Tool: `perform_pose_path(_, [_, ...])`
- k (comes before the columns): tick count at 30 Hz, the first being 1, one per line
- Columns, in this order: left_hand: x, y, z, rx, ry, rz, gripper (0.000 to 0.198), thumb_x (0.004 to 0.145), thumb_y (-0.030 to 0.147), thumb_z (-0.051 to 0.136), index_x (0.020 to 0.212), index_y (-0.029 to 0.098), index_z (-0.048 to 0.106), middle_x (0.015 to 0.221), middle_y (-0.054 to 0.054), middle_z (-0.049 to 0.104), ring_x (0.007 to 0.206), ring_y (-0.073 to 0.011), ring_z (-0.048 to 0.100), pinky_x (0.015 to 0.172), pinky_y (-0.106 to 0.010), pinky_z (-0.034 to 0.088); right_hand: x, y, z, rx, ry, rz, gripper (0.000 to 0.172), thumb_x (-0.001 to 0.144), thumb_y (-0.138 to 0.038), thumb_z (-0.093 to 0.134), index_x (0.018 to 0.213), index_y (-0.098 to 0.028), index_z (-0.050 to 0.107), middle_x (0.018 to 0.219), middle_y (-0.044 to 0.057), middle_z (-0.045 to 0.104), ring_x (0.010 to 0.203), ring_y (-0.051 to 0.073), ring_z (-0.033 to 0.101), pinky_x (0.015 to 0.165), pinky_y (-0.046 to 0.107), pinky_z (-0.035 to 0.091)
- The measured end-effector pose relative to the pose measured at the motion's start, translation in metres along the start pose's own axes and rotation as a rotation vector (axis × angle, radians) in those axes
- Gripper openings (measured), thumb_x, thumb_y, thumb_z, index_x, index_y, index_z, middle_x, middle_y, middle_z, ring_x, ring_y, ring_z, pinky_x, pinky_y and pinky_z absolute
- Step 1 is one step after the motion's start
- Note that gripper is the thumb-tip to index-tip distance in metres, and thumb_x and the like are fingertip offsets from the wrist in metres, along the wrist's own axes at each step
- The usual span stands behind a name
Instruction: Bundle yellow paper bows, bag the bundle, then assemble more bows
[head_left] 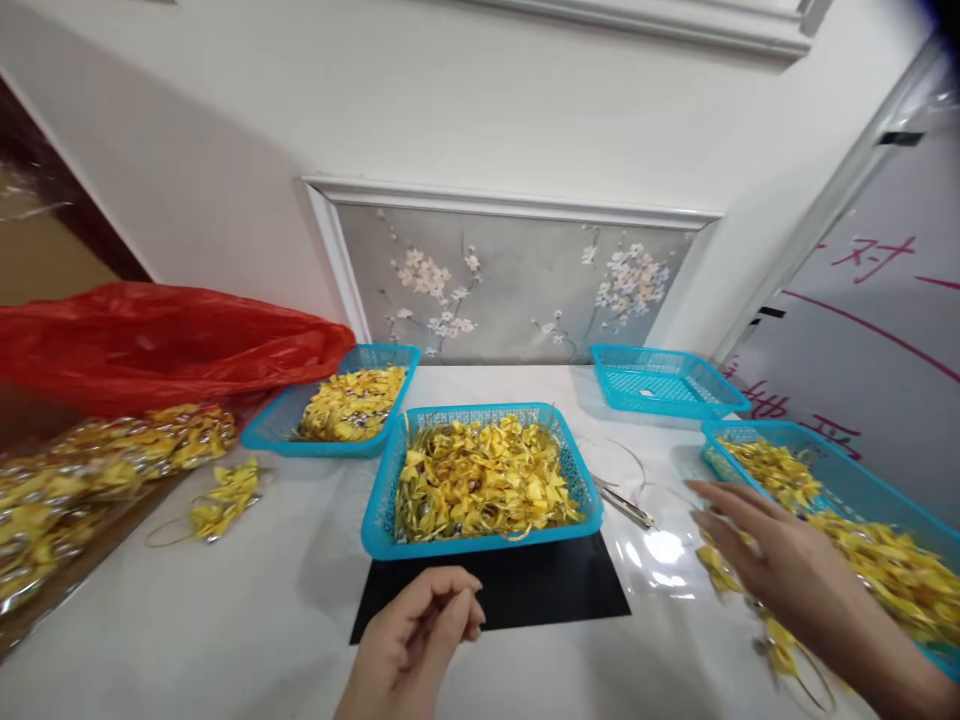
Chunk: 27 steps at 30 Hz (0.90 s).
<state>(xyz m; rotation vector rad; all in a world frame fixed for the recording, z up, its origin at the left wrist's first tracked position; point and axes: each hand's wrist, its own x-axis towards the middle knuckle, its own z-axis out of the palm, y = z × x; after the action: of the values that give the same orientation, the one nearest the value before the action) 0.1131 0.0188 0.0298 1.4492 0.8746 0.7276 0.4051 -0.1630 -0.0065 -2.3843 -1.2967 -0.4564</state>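
My left hand [420, 625] hovers low over the front edge of a black mat [555, 590], fingers curled in a loose pinch with nothing visible in them. My right hand [765, 550] reaches out flat, fingers stretched, over a loose bunch of yellow ribbon bows on wire [772, 640] lying on the white table [225, 610]. Just beyond the mat stands a blue basket [375, 520] heaped with yellow ribbon bows [484, 475]. Another blue basket [870, 480] full of the same bows sits at the right, beside my right hand.
A third blue basket [274, 425] of bows stands at the back left, an empty blue basket [664, 380] at the back right. A red plastic bag [150, 340] and a pile of wrapped bows [82, 470] lie at the left. Metal scissors [626, 505] and wire rings lie by the middle basket.
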Motion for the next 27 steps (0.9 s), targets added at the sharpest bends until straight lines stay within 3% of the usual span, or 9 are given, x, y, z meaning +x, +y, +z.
perform_pose_path(3, [0.002,0.004,0.004,-0.035,-0.01,0.0,0.026,0.074,0.047,0.068,0.076,0.021,0.07,0.063,0.0,0.065,0.063,-0.0148,0.058,0.062,-0.02,0.049,0.017,-0.062,-0.001,0.284,-0.125,-0.203,0.033,0.096,-0.039,0.041,0.113,-0.026,0.065,0.112,0.009,0.067,0.098,0.024,0.066,0.083,0.036,0.054])
perform_pose_path(5, [0.004,0.004,0.006,-0.07,-0.024,-0.015,0.025,0.075,0.046,0.067,0.078,0.021,0.07,0.065,0.0,0.065,0.064,-0.0148,0.059,0.064,-0.021,0.049,0.028,-0.095,-0.002,0.376,-0.188,-0.256,0.027,0.097,-0.033,0.042,0.109,-0.026,0.065,0.104,0.006,0.069,0.092,0.021,0.067,0.079,0.033,0.054])
perform_pose_path(8, [0.006,0.0,0.008,-0.141,-0.08,-0.051,0.026,0.075,0.046,0.068,0.08,0.021,0.07,0.066,0.0,0.065,0.062,-0.014,0.058,0.063,-0.022,0.048,0.038,-0.127,0.001,0.458,-0.258,-0.315,0.024,0.097,-0.026,0.042,0.098,-0.025,0.066,0.091,0.004,0.068,0.083,0.019,0.065,0.075,0.031,0.053])
perform_pose_path(11, [0.008,-0.011,0.009,-0.194,-0.15,-0.079,0.025,0.078,0.044,0.067,0.081,0.019,0.069,0.066,0.0,0.065,0.061,-0.0128,0.056,0.061,-0.022,0.046,0.038,-0.146,0.012,0.446,-0.254,-0.388,0.018,0.094,-0.022,0.049,0.101,-0.023,0.065,0.094,0.005,0.067,0.086,0.021,0.064,0.077,0.034,0.053])
perform_pose_path(16, [0.011,-0.028,0.007,-0.249,-0.126,-0.185,0.025,0.077,0.044,0.068,0.085,0.02,0.068,0.074,-0.002,0.066,0.064,-0.013,0.058,0.06,-0.023,0.047,0.035,-0.155,0.035,0.429,-0.225,-0.389,0.016,0.093,-0.02,0.049,0.097,-0.021,0.064,0.096,0.008,0.064,0.084,0.023,0.063,0.074,0.038,0.053])
perform_pose_path(19, [0.012,-0.032,0.005,-0.272,-0.035,-0.238,0.028,0.073,0.046,0.072,0.086,0.021,0.07,0.083,-0.002,0.066,0.077,-0.0157,0.061,0.066,-0.024,0.051,0.04,-0.15,0.043,0.571,-0.24,-0.322,0.019,0.095,-0.023,0.045,0.088,-0.022,0.063,0.09,0.006,0.061,0.076,0.019,0.062,0.07,0.032,0.052])
perform_pose_path(23, [0.015,-0.035,0.003,-0.253,0.004,-0.214,0.037,0.071,0.051,0.072,0.094,0.021,0.072,0.083,-0.004,0.069,0.089,-0.0198,0.063,0.074,-0.026,0.054,0.044,-0.136,0.05,0.635,-0.243,-0.25,0.019,0.095,-0.025,0.047,0.081,-0.022,0.059,0.088,0.005,0.06,0.077,0.018,0.062,0.069,0.029,0.05])
perform_pose_path(27, [0.021,-0.039,0.007,-0.285,-0.053,-0.226,0.043,0.077,0.051,0.066,0.107,0.022,0.07,0.113,-0.01,0.068,0.11,-0.0255,0.06,0.085,-0.032,0.054,0.044,-0.122,0.055,0.622,-0.228,-0.234,0.021,0.096,-0.027,0.045,0.081,-0.022,0.059,0.09,0.005,0.06,0.081,0.019,0.061,0.072,0.03,0.049])
